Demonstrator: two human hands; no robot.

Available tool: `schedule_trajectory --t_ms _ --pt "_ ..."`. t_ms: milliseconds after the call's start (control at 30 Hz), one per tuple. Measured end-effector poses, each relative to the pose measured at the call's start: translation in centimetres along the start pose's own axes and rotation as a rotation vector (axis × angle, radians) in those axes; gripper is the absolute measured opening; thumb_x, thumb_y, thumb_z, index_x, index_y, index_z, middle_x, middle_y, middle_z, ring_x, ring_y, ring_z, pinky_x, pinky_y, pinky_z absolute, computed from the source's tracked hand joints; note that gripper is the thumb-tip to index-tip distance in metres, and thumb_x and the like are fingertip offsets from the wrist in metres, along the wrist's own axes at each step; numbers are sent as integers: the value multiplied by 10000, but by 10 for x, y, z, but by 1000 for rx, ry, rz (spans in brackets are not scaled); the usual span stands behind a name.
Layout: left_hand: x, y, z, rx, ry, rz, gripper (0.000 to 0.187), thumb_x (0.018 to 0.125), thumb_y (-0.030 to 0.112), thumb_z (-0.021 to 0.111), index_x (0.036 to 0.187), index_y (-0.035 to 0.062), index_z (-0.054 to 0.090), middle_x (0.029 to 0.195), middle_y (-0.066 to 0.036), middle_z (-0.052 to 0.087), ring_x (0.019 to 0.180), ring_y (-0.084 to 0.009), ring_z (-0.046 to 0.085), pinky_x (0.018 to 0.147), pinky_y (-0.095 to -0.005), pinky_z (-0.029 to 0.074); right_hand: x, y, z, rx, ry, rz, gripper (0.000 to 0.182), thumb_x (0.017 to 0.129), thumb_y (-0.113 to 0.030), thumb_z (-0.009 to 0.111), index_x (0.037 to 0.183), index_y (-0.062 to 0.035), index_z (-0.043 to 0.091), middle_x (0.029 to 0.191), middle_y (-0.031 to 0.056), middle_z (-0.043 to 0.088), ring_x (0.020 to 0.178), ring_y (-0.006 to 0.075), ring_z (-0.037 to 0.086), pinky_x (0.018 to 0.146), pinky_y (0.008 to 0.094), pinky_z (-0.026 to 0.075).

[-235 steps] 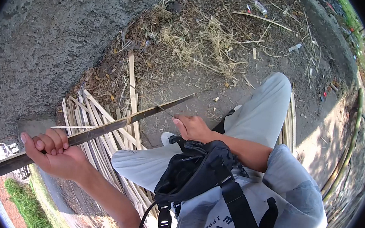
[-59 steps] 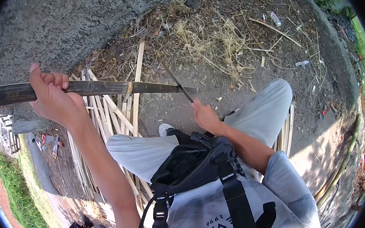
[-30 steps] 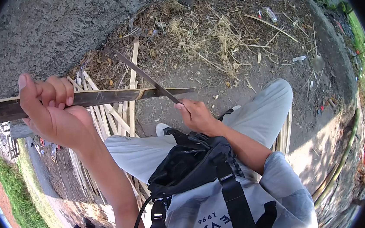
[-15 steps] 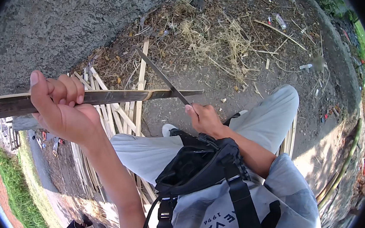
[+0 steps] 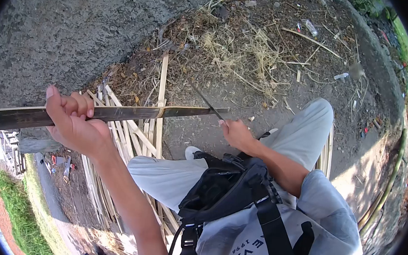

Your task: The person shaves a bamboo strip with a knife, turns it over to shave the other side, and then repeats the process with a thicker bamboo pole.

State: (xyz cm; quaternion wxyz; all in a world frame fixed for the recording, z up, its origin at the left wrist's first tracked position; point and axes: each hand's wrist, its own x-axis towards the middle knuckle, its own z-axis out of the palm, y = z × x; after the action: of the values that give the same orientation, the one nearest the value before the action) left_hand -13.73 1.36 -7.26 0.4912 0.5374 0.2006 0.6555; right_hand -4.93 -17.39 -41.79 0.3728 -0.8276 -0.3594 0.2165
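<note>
A long split bamboo strip (image 5: 127,113), dark on its face with a pale edge and a node near its middle, runs across the view from the left edge. My left hand (image 5: 75,123) is wrapped around it, thumb pointing up. In my right hand (image 5: 239,134) is a long thin knife (image 5: 202,96), its handle hidden in the closed fingers. The blade slants up and to the left, crossing the strip close to its tapered right end. Seen nearly edge-on, the blade looks narrow.
Pale bamboo slats (image 5: 130,135) lie in a pile below the strip. Dry fibres and shavings (image 5: 249,58) litter the ground ahead. A large grey rock-like surface (image 5: 76,29) fills the upper left. A black bag (image 5: 228,188) hangs at my waist, between my bent legs.
The knife has moved along the bamboo strip toward its right end, and its blade has turned to look thinner. My left hand and the strip have shifted slightly in view.
</note>
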Motion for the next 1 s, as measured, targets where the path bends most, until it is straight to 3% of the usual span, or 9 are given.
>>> schedule_trajectory --t_ms 167,267,333,467,533,633,733,833,1000 --pt "-8 4 3 35 -27 28 480 911 251 639 589 152 296 520 41 199 429 -79 253 426 -262 197 -7 -23 4 242 114 -129 410 990 -278 462 777 4 671 692 293 605 674 507 599 645 537 513" --pt "-17 10 13 19 -35 25 474 921 232 624 590 153 294 518 43 200 420 -77 249 416 -259 195 12 50 44 1 155 61 390 975 -267 506 787 46 643 647 262 597 659 453 622 594 489 521" --pt "-22 13 14 -44 -121 2 465 929 209 612 594 155 294 516 45 203 414 -71 245 409 -254 195 13 124 41 -500 -250 -197 411 970 -277 501 786 61 647 690 265 630 676 421 658 628 479 541" --pt "-35 17 23 -91 -190 20 451 942 178 599 607 157 298 515 54 210 413 -51 223 391 -247 194 16 81 36 -95 -141 278 445 966 -296 485 797 78 659 744 287 645 764 411 676 708 493 541" --pt "-34 17 21 -83 -165 6 441 952 208 590 608 152 319 503 51 217 403 -57 228 386 -248 190 21 65 37 -6 -3 338 465 963 -327 482 834 73 681 800 303 651 846 482 644 807 530 518" --pt "-32 31 19 -104 -142 -85 427 973 260 563 615 145 361 483 40 232 390 -71 233 377 -247 193 18 46 15 143 20 369 473 957 -341 510 746 59 649 660 288 614 691 429 654 670 488 521" --pt "-16 54 9 -85 -127 -72 423 999 303 522 624 146 401 464 30 237 378 -80 223 368 -244 198 9 33 -10 93 86 300 480 943 -373 534 758 53 656 649 287 605 671 460 633 674 490 503" --pt "-8 75 -2 -64 -83 -17 429 1016 311 494 627 151 413 456 31 233 375 -77 196 357 -237 191 11 33 -22 122 66 373 491 931 -397 551 802 57 687 773 321 640 785 480 643 740 516 516" --pt "-11 84 -11 -62 -50 43 428 1028 293 469 629 150 412 454 39 226 373 -69 166 338 -225 168 19 36 -19 210 104 464 523 913 -409 569 735 71 673 646 273 629 693 431 667 678 486 524"
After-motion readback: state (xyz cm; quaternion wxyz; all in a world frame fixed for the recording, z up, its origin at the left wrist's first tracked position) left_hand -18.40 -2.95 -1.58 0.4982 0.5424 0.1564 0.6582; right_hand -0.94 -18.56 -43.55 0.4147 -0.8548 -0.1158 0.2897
